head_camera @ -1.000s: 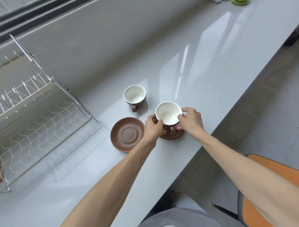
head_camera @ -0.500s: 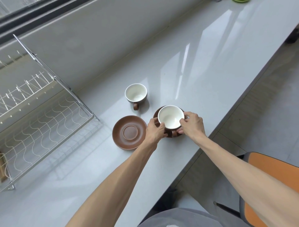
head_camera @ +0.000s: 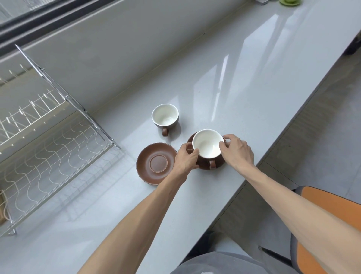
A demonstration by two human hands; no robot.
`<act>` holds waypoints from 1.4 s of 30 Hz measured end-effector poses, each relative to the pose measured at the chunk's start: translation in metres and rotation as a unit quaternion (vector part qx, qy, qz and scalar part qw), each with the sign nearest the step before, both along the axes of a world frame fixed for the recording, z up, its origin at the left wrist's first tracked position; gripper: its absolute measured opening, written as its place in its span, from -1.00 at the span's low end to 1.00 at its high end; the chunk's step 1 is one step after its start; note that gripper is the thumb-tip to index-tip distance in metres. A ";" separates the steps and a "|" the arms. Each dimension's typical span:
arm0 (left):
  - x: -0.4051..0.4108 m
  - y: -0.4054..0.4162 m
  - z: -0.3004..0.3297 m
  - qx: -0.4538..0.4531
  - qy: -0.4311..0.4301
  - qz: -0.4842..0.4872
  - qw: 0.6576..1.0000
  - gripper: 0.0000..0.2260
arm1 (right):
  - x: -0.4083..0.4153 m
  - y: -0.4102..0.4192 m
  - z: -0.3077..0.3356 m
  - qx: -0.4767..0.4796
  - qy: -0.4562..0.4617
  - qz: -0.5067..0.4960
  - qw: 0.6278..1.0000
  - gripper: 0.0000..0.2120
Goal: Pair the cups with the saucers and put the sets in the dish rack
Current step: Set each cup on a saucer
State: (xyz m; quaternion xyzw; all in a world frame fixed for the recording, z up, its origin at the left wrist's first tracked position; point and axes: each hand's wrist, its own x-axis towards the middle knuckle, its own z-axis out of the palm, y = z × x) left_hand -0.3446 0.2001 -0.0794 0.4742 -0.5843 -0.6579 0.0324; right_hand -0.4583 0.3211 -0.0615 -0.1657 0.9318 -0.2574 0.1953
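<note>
A brown cup with a white inside (head_camera: 207, 143) sits on a brown saucer (head_camera: 220, 165) near the counter's front edge, its handle toward me. My left hand (head_camera: 186, 159) grips the cup's left side and my right hand (head_camera: 237, 151) grips its right side. A bare brown saucer (head_camera: 156, 163) lies just left of my left hand. Behind it, a second brown cup (head_camera: 165, 117) stands alone on the counter. The wire dish rack (head_camera: 48, 137) stands at the left with nothing in it.
The grey counter (head_camera: 234, 88) runs away to the upper right along a low wall. A green object (head_camera: 289, 2) sits at its far end. An orange-seated chair (head_camera: 332, 201) is at the lower right, beside the counter's edge.
The cup has come down from just above the saucer and now rests on it. Both hands stay on its sides, shifted slightly.
</note>
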 end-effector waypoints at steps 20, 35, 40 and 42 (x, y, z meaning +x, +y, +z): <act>0.014 -0.151 0.028 -0.143 -0.050 0.077 0.985 -0.62 | -0.015 -0.146 0.017 -0.065 -0.055 0.120 0.989 -0.52; -0.017 -0.178 0.011 -0.042 -0.046 0.041 0.997 -0.53 | -0.017 -0.199 -0.018 -0.071 -0.135 0.060 0.987 -0.51; -0.010 -0.175 0.012 -0.034 -0.036 0.040 0.998 -0.47 | -0.013 -0.197 -0.017 -0.075 -0.123 0.037 0.989 -0.52; -0.007 -0.172 0.014 -0.038 -0.032 0.039 0.998 -0.47 | -0.009 -0.194 -0.014 -0.077 -0.124 0.031 0.989 -0.55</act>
